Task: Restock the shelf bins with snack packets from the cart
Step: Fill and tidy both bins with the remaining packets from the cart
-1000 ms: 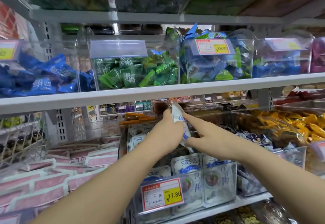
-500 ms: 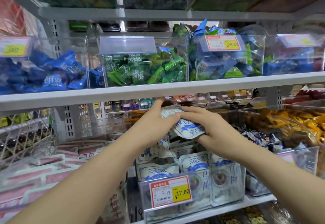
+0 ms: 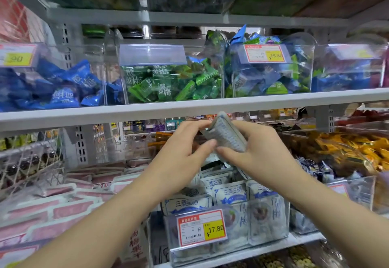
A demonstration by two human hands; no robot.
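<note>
While both sets of fingers (image 3: 202, 149) pinch one snack packet (image 3: 225, 135), the left hand (image 3: 181, 154) grips its left end and the right hand (image 3: 260, 152) curls round its right side. Packet is in the air above the clear bin (image 3: 268, 222), just under the upper shelf edge (image 3: 126, 113), tilted, grey side to camera. Half a second ago it lay flatter, white-and-blue print showing; now it is turned over and slightly higher. Bin holds upright white-blue packets (image 3: 229, 193), with a 17.80 price tag (image 3: 202, 227) in front. Pink packets (image 3: 63, 206) lie left, orange packets (image 3: 355, 152) right.
</note>
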